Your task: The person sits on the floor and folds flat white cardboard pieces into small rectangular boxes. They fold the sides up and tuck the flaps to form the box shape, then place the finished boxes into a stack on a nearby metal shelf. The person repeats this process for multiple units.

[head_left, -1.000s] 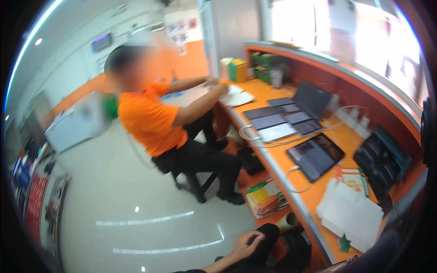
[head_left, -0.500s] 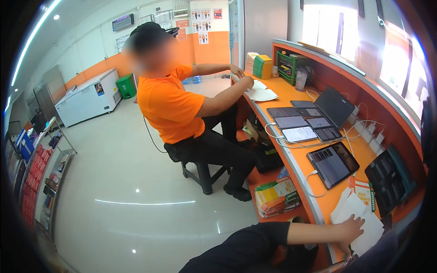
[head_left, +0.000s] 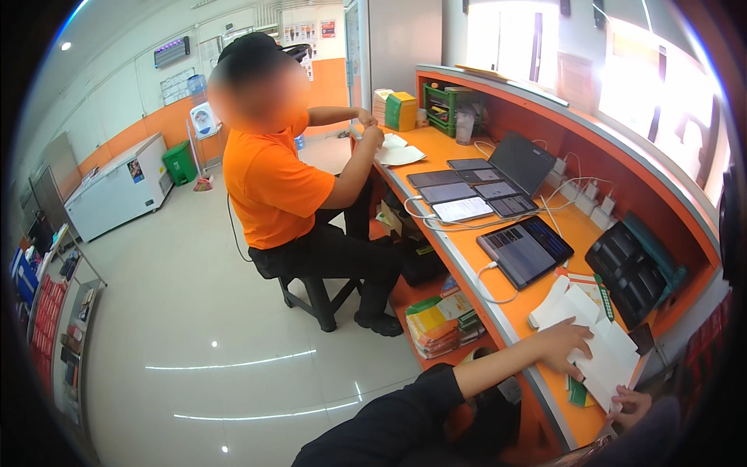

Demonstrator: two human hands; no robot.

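We have our left hand (head_left: 562,348) spread flat on the stack of white papers (head_left: 599,342) at the near end of the orange surface (head_left: 498,300), fingers apart and pressing down rather than gripping, and our right hand (head_left: 632,405) sits at the lower corner of the same stack, fingers curled at the edge; whether it actually pinches a sheet we cannot tell. The papers lie just in front of the big tablet (head_left: 525,251) and beside the black tray (head_left: 630,265) against the orange wall. To handle them well, we judge the flat hand should pin the pile while the other lifts only the top sheet by its corner, slowly, so nothing slides off the rim. Something green (head_left: 577,393) peeks out under the pile, easy to drag along. Watch the white cable (head_left: 492,282) looping off the tablet near our forearm, a snag risk. Further along sit a row of smaller tablets (head_left: 467,191) and a laptop (head_left: 523,161), with more cables behind. A person in an orange shirt (head_left: 274,187) sits on a stool (head_left: 315,294), hands busy at the far end, well apart from us. Coloured booklets (head_left: 440,319) fill the shelf below.
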